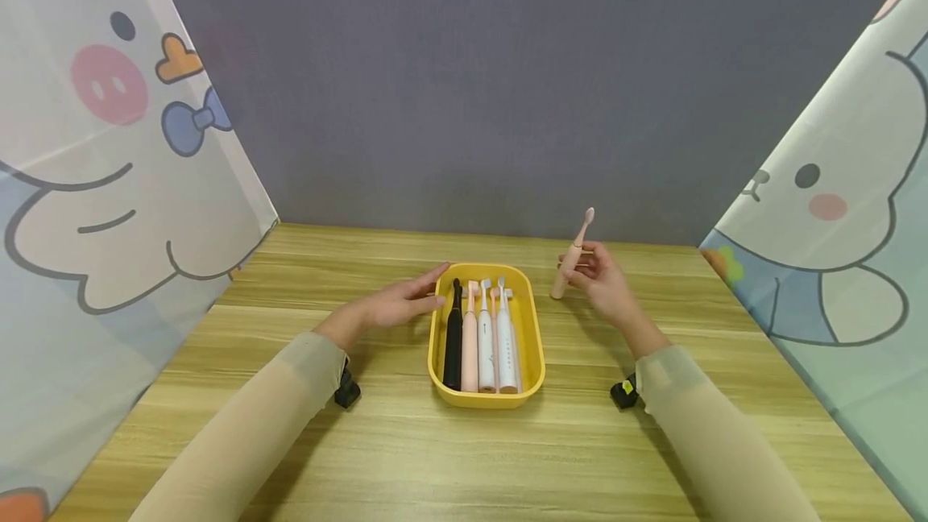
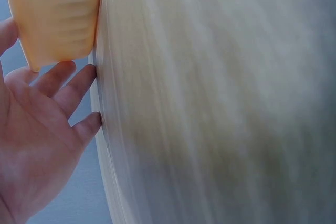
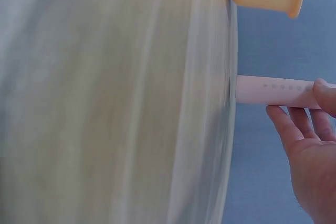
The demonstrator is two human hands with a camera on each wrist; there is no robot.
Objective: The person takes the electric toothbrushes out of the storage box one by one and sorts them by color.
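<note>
My right hand (image 1: 605, 284) pinches a pink electric toothbrush (image 1: 569, 270) between thumb and fingers. It is upright with a slight tilt, brush head on top, and its base meets the table line in the right wrist view, where a row of small dots marks the handle (image 3: 273, 90). My left hand (image 1: 397, 302) reaches the left side of a yellow plastic basket (image 1: 535, 345), fingers extended at its far left corner and thumb at the rim. Inside lie a black electric toothbrush (image 1: 453, 345), a pink one (image 1: 470, 349) and two white ones (image 1: 486, 349), side by side, heads pointing away.
Slim pink toothbrushes (image 1: 495, 337) lie partly hidden among the white ones. The basket stands on a wood-grain table (image 1: 362, 457). A grey panel (image 1: 464, 87) rises behind the table, and cartoon-printed cloths (image 1: 130, 208) flank both sides.
</note>
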